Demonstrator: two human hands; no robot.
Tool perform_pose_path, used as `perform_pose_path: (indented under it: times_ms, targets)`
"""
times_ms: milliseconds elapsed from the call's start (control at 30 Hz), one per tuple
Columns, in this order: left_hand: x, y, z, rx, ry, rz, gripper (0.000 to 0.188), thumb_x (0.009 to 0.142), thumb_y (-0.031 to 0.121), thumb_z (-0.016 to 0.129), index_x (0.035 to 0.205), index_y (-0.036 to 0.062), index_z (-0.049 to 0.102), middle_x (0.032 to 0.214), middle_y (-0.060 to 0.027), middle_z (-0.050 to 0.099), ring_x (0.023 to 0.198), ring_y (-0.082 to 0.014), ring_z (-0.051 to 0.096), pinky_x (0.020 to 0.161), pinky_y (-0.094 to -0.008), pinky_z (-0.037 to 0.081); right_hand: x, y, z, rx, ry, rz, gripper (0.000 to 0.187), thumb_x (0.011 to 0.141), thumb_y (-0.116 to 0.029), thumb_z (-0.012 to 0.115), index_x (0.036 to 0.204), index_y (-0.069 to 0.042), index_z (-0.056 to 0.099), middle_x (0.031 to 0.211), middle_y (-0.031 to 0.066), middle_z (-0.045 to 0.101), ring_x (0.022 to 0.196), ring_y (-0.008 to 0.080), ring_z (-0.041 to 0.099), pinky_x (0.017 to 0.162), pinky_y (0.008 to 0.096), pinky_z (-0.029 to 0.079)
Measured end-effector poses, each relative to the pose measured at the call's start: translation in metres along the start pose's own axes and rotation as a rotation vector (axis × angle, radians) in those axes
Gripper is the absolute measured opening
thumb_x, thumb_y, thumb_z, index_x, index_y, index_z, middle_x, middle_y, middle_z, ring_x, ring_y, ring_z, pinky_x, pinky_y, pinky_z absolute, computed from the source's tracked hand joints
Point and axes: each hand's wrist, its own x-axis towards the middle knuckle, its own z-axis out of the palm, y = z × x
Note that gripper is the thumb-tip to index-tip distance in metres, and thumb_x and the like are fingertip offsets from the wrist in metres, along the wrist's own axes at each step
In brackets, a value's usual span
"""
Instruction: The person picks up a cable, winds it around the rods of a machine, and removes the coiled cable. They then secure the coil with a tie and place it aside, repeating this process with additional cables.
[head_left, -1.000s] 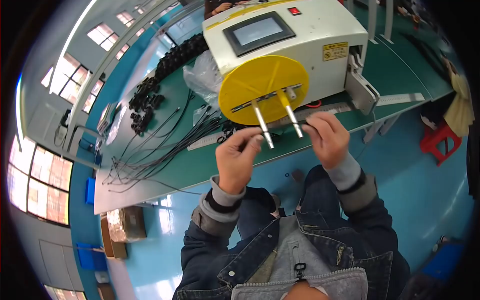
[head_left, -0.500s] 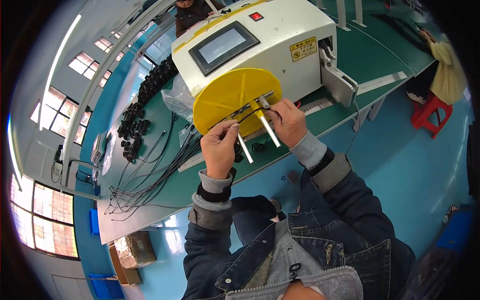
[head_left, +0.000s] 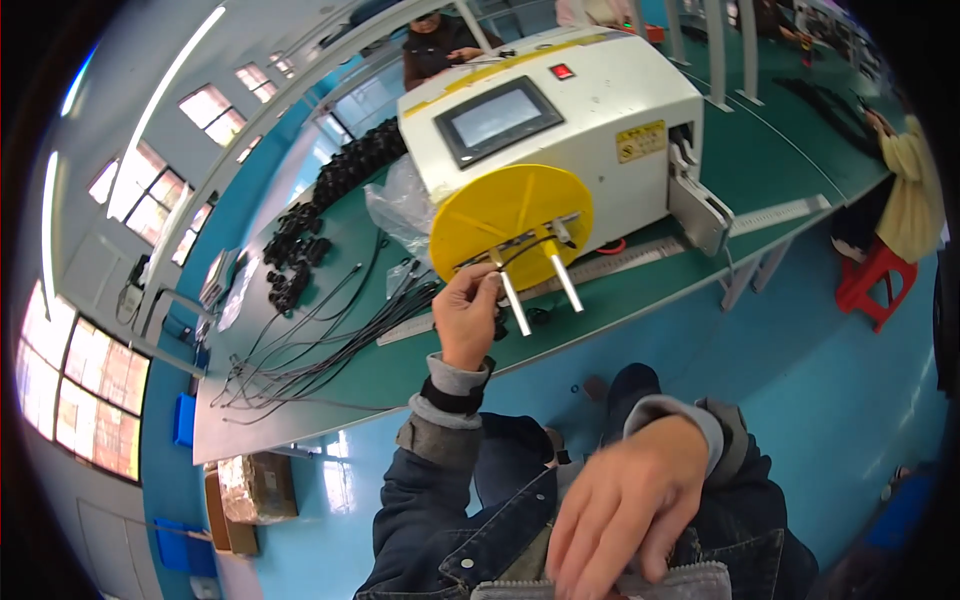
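A white winding machine [head_left: 610, 95] with a screen carries a round yellow disc [head_left: 475, 215] on its front. Two silver rods [head_left: 566, 284] stick out from that disc toward me. One black cable [head_left: 528, 250] runs across the disc by the rods. My left hand [head_left: 467, 315] pinches this cable beside the left rod, fingers closed. Low in front of my chest, my right hand [head_left: 630, 500] hangs away from the machine near my jacket's zip [head_left: 640, 580]. Its fingers are stretched downward, slightly blurred, with nothing visible in them.
Loose black cables [head_left: 310, 350] spread over the green table [head_left: 350, 290] at left, with bundled black cables [head_left: 350, 165] behind. A clear plastic bag [head_left: 400, 210] touches the machine. A metal ruler strip [head_left: 780, 213] lies along the front edge. Another person sits on a red stool [head_left: 878, 285].
My right hand has let go of the cable and come back down to my chest. The left hand keeps its pinch by the rod. My view has shifted, moving the machine rightward in the picture.
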Motion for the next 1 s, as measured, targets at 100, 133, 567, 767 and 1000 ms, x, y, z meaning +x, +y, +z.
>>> perform_pose_path:
  times_ms: [100,133,567,767,1000]
  targets:
    - [-0.001,0.000,0.005,-0.097,-0.021,-0.058,0.013,0.085,0.005,0.056,0.096,-0.0013,0.060,0.067,-0.0002,0.057,0.051,-0.0038,0.045,0.046,-0.0162,0.035,0.020,0.008,0.003,0.237,-0.152,0.029,0.036,0.084,-0.031,0.059,0.111,-0.008,0.059,0.122,0.0226,0.044,0.099,0.0338,0.050,0.082,0.0449,0.037]
    - [-0.002,0.000,0.002,-0.086,-0.015,-0.056,0.013,0.085,0.005,0.056,0.096,-0.0013,0.060,0.067,-0.0002,0.057,0.051,-0.0038,0.045,0.046,-0.0162,0.035,0.023,0.011,0.004,0.344,-0.220,0.049,0.040,0.084,-0.038,0.058,0.115,-0.013,0.059,0.133,0.0236,0.037,0.103,0.0347,0.046,0.086,0.0493,0.032]
    - [-0.002,-0.002,0.001,-0.069,-0.002,-0.036,0.013,0.086,0.005,0.055,0.097,-0.0001,0.060,0.066,-0.0006,0.057,0.051,-0.0037,0.045,0.046,-0.0170,0.035,0.013,0.018,0.007,0.104,-0.329,-0.134,0.031,0.085,-0.035,0.057,0.103,-0.010,0.062,0.121,0.0262,0.044,0.095,0.0407,0.045,0.084,0.0488,0.031]
    - [-0.008,-0.002,0.001,-0.068,-0.008,-0.068,0.013,0.086,0.005,0.055,0.097,0.0003,0.060,0.066,-0.0006,0.057,0.051,-0.0035,0.044,0.046,-0.0169,0.036,0.013,0.015,0.009,0.175,-0.259,-0.030,0.027,0.085,-0.033,0.058,0.100,-0.011,0.063,0.116,0.0252,0.047,0.093,0.0397,0.046,0.084,0.0486,0.032]
    - [-0.007,-0.002,0.000,-0.073,-0.001,-0.069,0.013,0.087,0.006,0.055,0.098,0.0002,0.059,0.065,-0.0001,0.056,0.051,-0.0035,0.044,0.046,-0.0168,0.035,0.010,0.011,0.006,0.118,-0.270,-0.098,0.031,0.086,-0.032,0.056,0.111,-0.013,0.061,0.118,0.0223,0.048,0.090,0.0363,0.048,0.083,0.0455,0.033]
